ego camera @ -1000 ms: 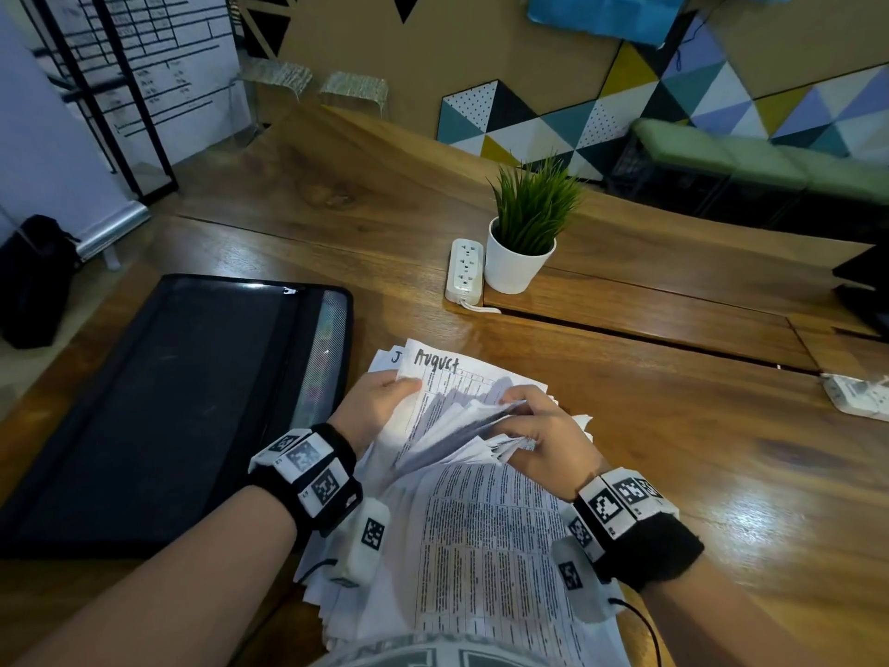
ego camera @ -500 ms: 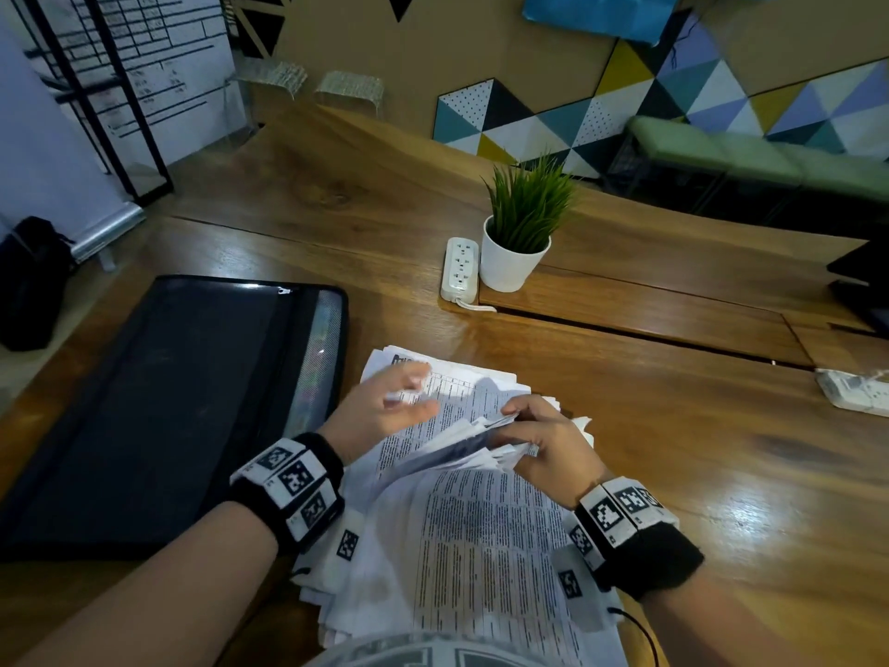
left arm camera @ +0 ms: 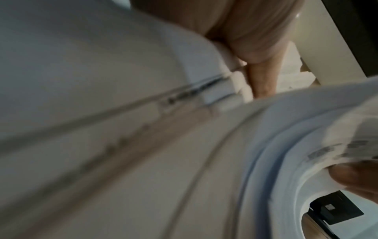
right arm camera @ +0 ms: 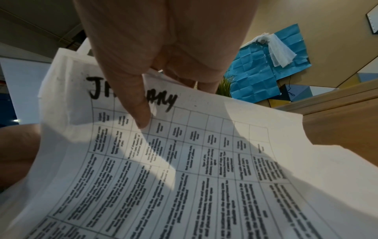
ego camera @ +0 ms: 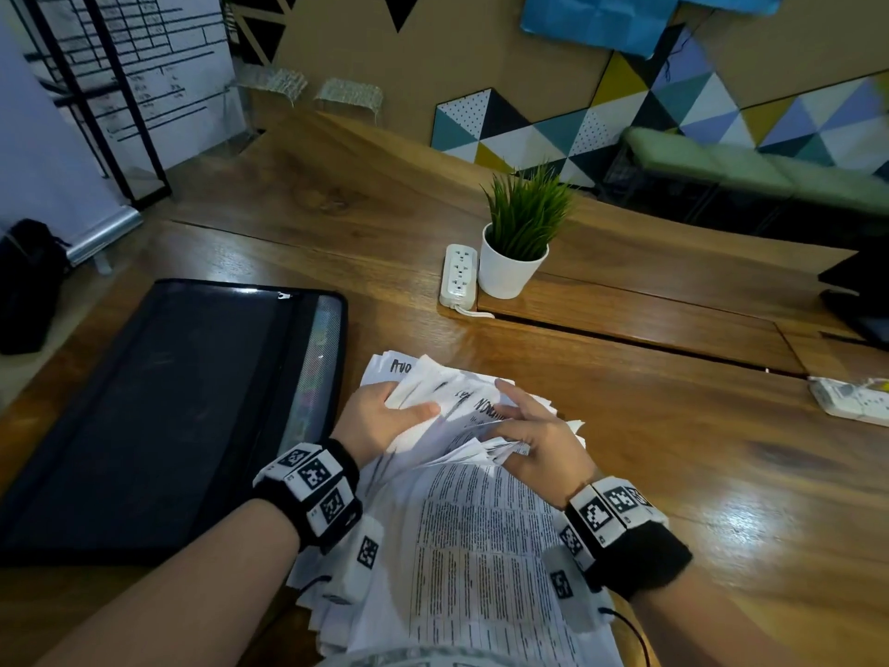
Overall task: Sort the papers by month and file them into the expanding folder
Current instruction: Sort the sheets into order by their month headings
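- The stack of papers (ego camera: pixel 481 546) lies on the table (ego camera: pixel 697 450) directly in front of the person, near edge toward the body, printed tables facing up.
- The right hand (ego camera: pixel 534 440) rests on the far half of the stack. Its fingers (right arm camera: pixel 141 113) lie fairly straight across a lifted sheet, one fingertip pressing just under a handwritten month heading (partly covered; it appears to read "January").
- The left hand (ego camera: pixel 385 416) grips the raised sheets at the stack's far left corner, thumb over the top and the other fingers underneath, curled round the bundle.
- Change since half a second ago: the left hand was then open and reaching over the fanned pages; it has now closed on them and peeled several back. The "August" heading, fully readable a second ago, is now mostly covered (only its first letters show at the far left corner).
- Meaning for the task: the sorting step is in progress. The person appears to be leafing through the headings to find months; nothing is yet separated out.
- The expanding folder (ego camera: pixel 158 416) lies flat on the table to the left of the stack, just beside it, dark cover up. No paper shows in it; filing has apparently not started.
- Farther off stand a power strip (ego camera: pixel 458 276) and a potted plant (ego camera: pixel 517 247), well apart from the work.
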